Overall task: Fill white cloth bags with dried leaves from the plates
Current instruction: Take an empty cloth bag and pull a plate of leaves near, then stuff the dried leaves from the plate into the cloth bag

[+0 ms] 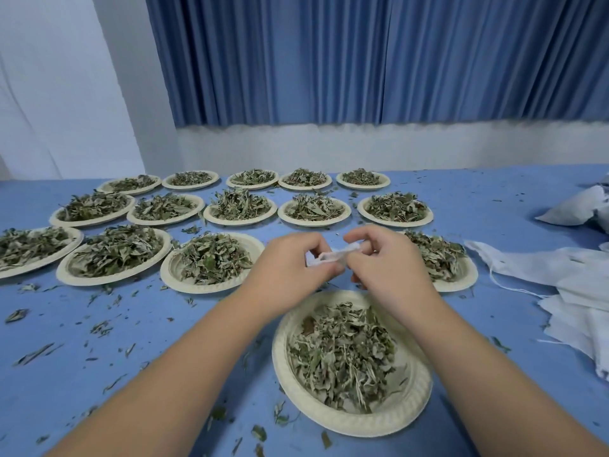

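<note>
Blue table: left hand, right hand mostly hide cloth bag.

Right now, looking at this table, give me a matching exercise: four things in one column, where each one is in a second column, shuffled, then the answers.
Things:
1 white cloth bag
2 nearest plate
3 pile of empty bags
4 blue curtain

Places:
a hanging behind the table
b pinched between left hand and right hand
c lying at the table's right side
d on the table closest to the person

Pairs: 1-b, 2-d, 3-c, 4-a
</note>
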A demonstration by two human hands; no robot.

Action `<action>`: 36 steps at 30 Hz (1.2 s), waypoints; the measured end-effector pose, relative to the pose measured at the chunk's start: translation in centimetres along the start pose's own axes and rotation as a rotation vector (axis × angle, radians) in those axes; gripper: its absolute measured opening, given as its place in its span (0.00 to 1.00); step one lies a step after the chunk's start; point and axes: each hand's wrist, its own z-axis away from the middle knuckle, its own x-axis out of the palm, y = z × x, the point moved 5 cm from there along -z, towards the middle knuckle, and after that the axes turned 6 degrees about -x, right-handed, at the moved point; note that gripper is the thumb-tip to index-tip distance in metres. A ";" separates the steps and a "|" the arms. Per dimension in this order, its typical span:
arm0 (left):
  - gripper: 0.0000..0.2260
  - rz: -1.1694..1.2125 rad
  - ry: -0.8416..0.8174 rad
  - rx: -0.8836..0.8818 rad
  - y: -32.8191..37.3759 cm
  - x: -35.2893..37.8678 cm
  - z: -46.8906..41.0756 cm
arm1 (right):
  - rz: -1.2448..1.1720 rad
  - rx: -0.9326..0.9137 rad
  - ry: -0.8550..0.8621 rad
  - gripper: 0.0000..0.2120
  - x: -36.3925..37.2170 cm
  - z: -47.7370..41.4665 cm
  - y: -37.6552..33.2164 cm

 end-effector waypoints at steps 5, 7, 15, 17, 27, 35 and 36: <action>0.08 0.268 -0.031 -0.273 -1.3 -0.2 -0.1 | 0.012 -0.070 -0.049 0.13 -0.5 0.2 -0.4; 0.07 0.334 -0.018 -0.373 -1.7 -0.5 0.0 | 0.017 -0.098 -0.077 0.15 -0.5 0.4 -0.7; 0.08 0.273 -0.046 -0.379 -0.9 -1.0 0.6 | -0.035 -0.072 -0.087 0.09 0.4 0.6 -0.6; 0.07 0.266 -0.071 -0.346 -0.6 -0.9 0.8 | -0.017 -0.029 -0.048 0.07 0.6 0.5 -0.2; 0.07 0.329 0.063 -0.459 -1.5 -1.5 0.3 | 0.152 -0.148 -0.147 0.17 1.4 0.7 -1.0; 0.02 -0.145 -0.103 -0.390 -2.0 -0.9 0.5 | 0.209 -0.202 -0.054 0.16 1.0 0.8 -1.4; 0.03 -0.194 -0.070 -0.373 -2.0 -1.2 0.6 | 0.213 -0.190 -0.053 0.16 0.8 0.7 -1.3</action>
